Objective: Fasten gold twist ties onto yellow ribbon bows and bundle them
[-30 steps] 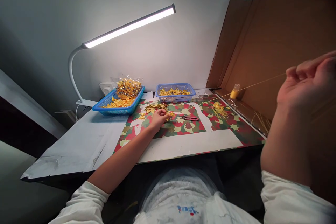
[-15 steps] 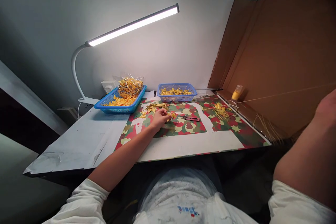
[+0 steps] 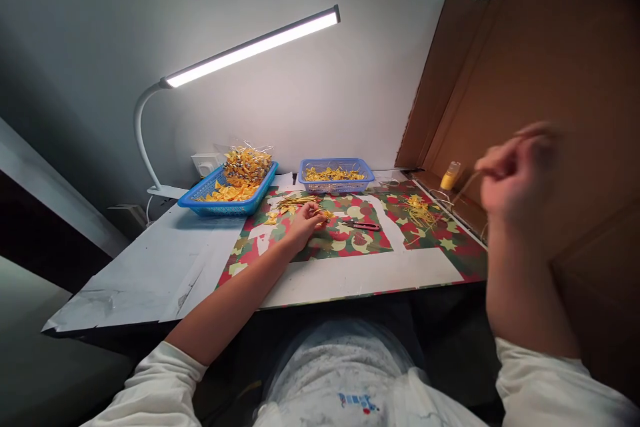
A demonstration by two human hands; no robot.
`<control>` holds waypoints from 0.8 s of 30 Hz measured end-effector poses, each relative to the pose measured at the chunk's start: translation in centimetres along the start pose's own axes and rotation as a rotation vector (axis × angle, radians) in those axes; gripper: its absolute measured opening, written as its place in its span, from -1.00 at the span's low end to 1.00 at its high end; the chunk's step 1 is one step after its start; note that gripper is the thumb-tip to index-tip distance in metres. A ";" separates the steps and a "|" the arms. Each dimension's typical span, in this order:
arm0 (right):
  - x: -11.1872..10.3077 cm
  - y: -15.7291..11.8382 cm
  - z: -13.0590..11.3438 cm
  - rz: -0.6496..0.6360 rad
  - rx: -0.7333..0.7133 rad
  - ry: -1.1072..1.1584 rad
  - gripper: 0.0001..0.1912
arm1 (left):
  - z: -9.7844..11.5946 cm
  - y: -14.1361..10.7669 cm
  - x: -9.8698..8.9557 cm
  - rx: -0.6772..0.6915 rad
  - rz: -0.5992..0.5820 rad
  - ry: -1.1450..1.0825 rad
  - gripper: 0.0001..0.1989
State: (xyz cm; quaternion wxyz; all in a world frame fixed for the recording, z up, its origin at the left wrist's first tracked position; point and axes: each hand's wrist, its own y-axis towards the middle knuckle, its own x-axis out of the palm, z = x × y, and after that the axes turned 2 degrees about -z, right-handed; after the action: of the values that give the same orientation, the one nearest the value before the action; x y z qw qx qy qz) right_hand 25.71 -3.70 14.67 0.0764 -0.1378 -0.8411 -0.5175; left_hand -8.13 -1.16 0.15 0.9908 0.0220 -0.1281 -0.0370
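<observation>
My left hand (image 3: 304,223) rests over the patterned mat, thumb and fingers pinched on a small yellow ornament (image 3: 325,215) that they partly cover. Smeared by motion, my right hand (image 3: 515,170) is raised at the right in front of the cardboard, its fingers closed. A thin yellow cord (image 3: 465,187) runs from it down toward the mat. Thread snips (image 3: 363,225) with a dark reddish handle lie right of my left hand. Just behind that hand are a bundle of cut cords (image 3: 300,202) and a few yellow star-like pieces (image 3: 271,219).
A blue basket (image 3: 220,211) holds yellow pieces and a clear bag. Behind the mat stands a purple-blue basket (image 3: 336,185) of corded pieces. Loose yellow cords (image 3: 420,211) lie at right, near a yellow-filled container (image 3: 451,177). Cardboard (image 3: 540,80) walls the right; a lamp (image 3: 255,47) hangs above.
My right hand has come in from beyond the right edge, moving left toward the table. The cord, stretched taut before, now hangs slacker. My left hand has stayed nearly in place.
</observation>
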 end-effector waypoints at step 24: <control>12.4 -17.3 8.1 -0.832 0.568 -0.340 -0.92 | 0.3 -0.3 0.2 -0.115 0.015 -0.039 -0.66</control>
State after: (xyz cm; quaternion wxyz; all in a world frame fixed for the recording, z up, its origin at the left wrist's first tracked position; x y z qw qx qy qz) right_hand 8.67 -1.98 -0.34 -0.2385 0.1517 -0.9322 -0.2262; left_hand -8.02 -1.47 0.46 0.9880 -0.0368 -0.1451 -0.0374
